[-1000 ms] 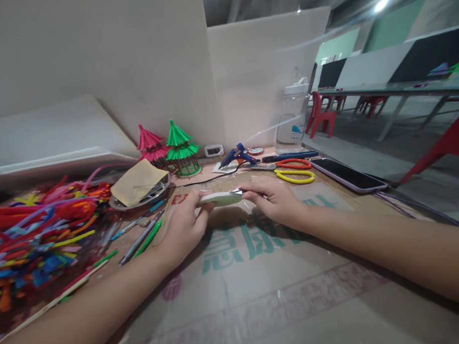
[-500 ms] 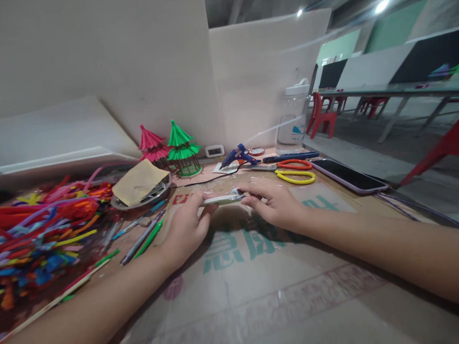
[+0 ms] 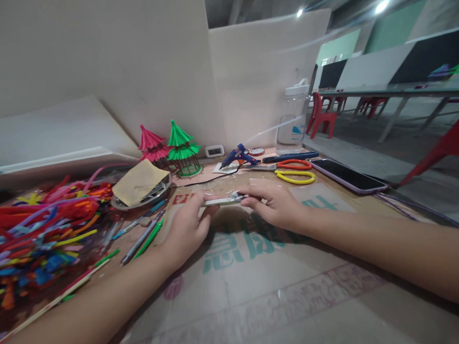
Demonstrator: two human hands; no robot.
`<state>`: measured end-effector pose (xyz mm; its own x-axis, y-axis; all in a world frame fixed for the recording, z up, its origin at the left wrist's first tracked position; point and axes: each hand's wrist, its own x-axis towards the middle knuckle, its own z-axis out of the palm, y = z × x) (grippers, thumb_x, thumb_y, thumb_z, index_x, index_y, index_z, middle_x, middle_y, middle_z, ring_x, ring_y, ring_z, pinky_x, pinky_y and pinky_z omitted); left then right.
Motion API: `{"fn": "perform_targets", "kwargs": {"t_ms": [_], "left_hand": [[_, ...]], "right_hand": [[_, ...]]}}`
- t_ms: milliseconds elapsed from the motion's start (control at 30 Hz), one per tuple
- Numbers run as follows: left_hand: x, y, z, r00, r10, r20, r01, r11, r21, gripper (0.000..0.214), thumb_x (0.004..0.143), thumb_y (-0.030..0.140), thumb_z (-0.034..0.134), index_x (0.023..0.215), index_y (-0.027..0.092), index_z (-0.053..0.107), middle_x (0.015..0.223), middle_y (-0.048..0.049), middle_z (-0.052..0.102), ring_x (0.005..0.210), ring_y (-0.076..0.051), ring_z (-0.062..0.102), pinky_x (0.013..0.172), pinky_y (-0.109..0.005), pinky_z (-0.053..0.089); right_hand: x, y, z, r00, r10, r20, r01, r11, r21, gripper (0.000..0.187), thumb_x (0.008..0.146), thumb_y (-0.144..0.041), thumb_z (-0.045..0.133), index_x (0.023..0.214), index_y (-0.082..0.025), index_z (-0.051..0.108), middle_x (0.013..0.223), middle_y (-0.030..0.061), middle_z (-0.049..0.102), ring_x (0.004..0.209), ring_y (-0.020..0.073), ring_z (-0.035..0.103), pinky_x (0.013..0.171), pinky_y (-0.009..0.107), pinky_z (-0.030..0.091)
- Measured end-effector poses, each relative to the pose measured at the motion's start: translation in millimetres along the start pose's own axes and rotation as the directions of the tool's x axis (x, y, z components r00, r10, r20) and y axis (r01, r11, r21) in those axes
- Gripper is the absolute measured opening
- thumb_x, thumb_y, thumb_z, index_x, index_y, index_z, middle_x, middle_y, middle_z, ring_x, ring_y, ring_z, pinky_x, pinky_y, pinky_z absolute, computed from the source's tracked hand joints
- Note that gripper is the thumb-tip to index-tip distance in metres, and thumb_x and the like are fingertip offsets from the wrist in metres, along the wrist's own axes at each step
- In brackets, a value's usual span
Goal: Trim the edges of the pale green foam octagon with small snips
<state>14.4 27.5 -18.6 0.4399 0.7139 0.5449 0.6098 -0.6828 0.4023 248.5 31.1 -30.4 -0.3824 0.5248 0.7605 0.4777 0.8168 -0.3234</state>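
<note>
Head view: left hand (image 3: pixel 186 226) & right hand (image 3: pixel 278 205) are pinching a pale strip (image 3: pixel 220 202) by its ends, fingers closed on it, just above mid-table (image 3: pixel 278 285). Tip-only grip is prob. risking it bending or slipping down.

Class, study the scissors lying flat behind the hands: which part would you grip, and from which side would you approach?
I would grip the scissors by the orange and yellow handle loops, coming from the right, the phone side. They lie flat with the blades pointing left toward the glue gun, so the loops face right.
</note>
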Motion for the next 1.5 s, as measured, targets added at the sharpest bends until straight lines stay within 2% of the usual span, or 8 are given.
{"fn": "perform_targets", "kwargs": {"t_ms": [200, 400, 600, 1000, 1133, 1267, 1500], "left_hand": [[0.0, -1.7, 0.7, 0.997, -0.077, -0.031, 0.077, 0.997, -0.019, 0.014, 0.091, 0.022, 0.048, 0.102, 0.020, 0.057, 0.099, -0.0054, 0.068, 0.094, -0.022, 0.065, 0.084, -0.035, 0.050], [-0.3, -4.9, 2.0, 0.998, -0.042, -0.037, 0.041, 0.999, -0.026, 0.013, 0.091, 0.021, 0.048, 0.101, 0.020, 0.056, 0.103, -0.0069, 0.068, 0.101, -0.023, 0.064, 0.090, -0.037, 0.049], [-0.2, -5.9, 2.5, 0.999, -0.038, -0.006, 0.038, 0.999, -0.021, 0.019, 0.091, 0.022, 0.047, 0.107, 0.020, 0.057, 0.109, -0.0085, 0.067, 0.104, -0.024, 0.063, 0.092, -0.039, 0.050], [-0.2, -3.0, 0.4, 0.999, -0.037, 0.018, 0.036, 0.998, 0.054, 0.013, 0.089, 0.020, 0.048, 0.098, 0.021, 0.057, 0.099, -0.0055, 0.069, 0.093, -0.021, 0.064, 0.084, -0.034, 0.051], [-0.3, -1.8, 0.6, 1.000, -0.020, 0.018, 0.020, 1.000, 0.022, 0.017, 0.088, 0.017, 0.047, 0.101, 0.020, 0.057, 0.105, -0.0071, 0.068, 0.100, -0.021, 0.064, 0.088, -0.035, 0.050], [-0.2, -0.6, 0.2, 0.999, -0.030, 0.011, 0.030, 0.999, 0.022, 0.016, 0.086, 0.016, 0.047, 0.098, 0.021, 0.057, 0.100, -0.0057, 0.069, 0.095, -0.021, 0.064, 0.085, -0.034, 0.051], [-0.5, 0.3, -0.3, 0.999, -0.043, 0.025, 0.043, 0.999, 0.033, 0.018, 0.085, 0.017, 0.047, 0.100, 0.020, 0.058, 0.101, -0.0067, 0.069, 0.095, -0.022, 0.065, 0.084, -0.035, 0.051]], "right_hand": [[-0.5, 4.4, -0.1, 0.999, 0.025, -0.027, -0.025, 1.000, -0.004, 0.026, 0.094, -0.032, 0.054, 0.108, -0.018, 0.070, 0.084, 0.0052, 0.071, 0.073, 0.0165, 0.061, 0.069, 0.030, 0.048], [-0.4, 5.5, 0.0, 1.000, 0.016, -0.012, -0.016, 1.000, -0.012, 0.027, 0.095, -0.032, 0.053, 0.108, -0.017, 0.071, 0.082, 0.0050, 0.071, 0.072, 0.0167, 0.061, 0.067, 0.029, 0.047], [-0.2, 2.8, -0.4, 1.000, -0.014, -0.008, 0.014, 1.000, -0.016, 0.027, 0.095, -0.030, 0.053, 0.108, -0.015, 0.071, 0.087, 0.0066, 0.072, 0.077, 0.0178, 0.063, 0.071, 0.030, 0.049], [-0.6, 1.0, -3.8, 0.995, -0.094, 0.013, 0.095, 0.981, -0.171, 0.027, 0.097, -0.034, 0.051, 0.111, -0.019, 0.068, 0.085, 0.0057, 0.067, 0.076, 0.0178, 0.060, 0.067, 0.030, 0.044], [-0.1, -0.3, -4.0, 0.996, -0.074, 0.041, 0.079, 0.987, -0.139, 0.027, 0.098, -0.034, 0.049, 0.112, -0.020, 0.067, 0.086, 0.0052, 0.068, 0.078, 0.0178, 0.060, 0.068, 0.030, 0.045], [0.3, -0.4, -4.1, 0.997, -0.050, 0.060, 0.056, 0.993, -0.103, 0.028, 0.098, -0.034, 0.050, 0.113, -0.020, 0.068, 0.084, 0.0049, 0.068, 0.074, 0.0167, 0.059, 0.067, 0.029, 0.044], [0.4, 3.6, -2.9, 0.995, -0.087, 0.042, 0.090, 0.994, -0.062, 0.029, 0.098, -0.033, 0.049, 0.112, -0.018, 0.069, 0.082, 0.0048, 0.067, 0.071, 0.0158, 0.057, 0.063, 0.028, 0.042]]}}
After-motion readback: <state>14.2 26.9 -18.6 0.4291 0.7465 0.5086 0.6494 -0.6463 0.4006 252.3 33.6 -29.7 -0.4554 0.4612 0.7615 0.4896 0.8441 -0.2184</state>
